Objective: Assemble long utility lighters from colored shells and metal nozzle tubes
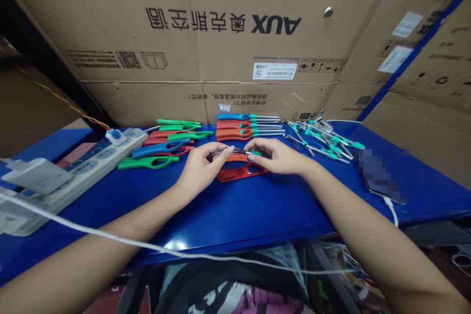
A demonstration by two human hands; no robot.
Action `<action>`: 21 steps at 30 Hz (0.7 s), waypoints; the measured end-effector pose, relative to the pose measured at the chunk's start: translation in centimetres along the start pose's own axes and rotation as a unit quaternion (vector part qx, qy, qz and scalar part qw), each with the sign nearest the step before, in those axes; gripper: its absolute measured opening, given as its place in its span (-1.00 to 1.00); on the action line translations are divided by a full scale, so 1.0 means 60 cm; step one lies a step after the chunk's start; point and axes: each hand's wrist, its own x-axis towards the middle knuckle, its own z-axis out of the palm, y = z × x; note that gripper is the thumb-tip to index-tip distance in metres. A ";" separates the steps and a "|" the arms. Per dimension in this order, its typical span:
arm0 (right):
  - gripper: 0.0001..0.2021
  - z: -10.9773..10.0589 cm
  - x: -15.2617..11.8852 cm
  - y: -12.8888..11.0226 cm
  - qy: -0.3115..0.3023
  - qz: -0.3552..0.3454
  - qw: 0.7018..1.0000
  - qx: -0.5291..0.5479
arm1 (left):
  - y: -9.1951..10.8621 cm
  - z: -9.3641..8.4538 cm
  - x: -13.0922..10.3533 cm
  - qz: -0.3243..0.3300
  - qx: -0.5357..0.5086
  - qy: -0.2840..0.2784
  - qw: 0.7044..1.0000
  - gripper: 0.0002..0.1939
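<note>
My left hand (206, 163) is closed, its thumb and index finger pinching the dark end of a lighter nozzle assembly (241, 151). My right hand (276, 156) is closed around the teal collar end of the same piece. Just beneath the fingertips is an orange lighter handle shell (236, 158); whether a finger touches it I cannot tell. Nearer to me, a red-orange handle half (235, 175) with a trigger opening lies on the blue table (221, 216). Fingers hide part of the nozzle assembly.
Assembled lighters (231, 134) lie in a stack behind the hands. Green, blue and red handles (150, 162) lie left; loose nozzle assemblies (331, 142) are heaped right. A power strip (95, 157), a phone (379, 176) and a white cable (147, 245) flank them. Cardboard (221, 59) walls the back.
</note>
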 end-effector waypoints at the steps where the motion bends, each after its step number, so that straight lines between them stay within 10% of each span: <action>1: -0.78 0.003 0.000 -0.001 0.003 0.001 1.000 -0.001 | 0.000 0.001 -0.001 0.003 0.004 -0.004 1.000 -0.63; 21: -0.89 0.031 0.004 -0.022 0.071 -0.173 0.970 -0.156 | 0.010 0.006 -0.013 0.085 0.106 -0.011 0.991 -0.71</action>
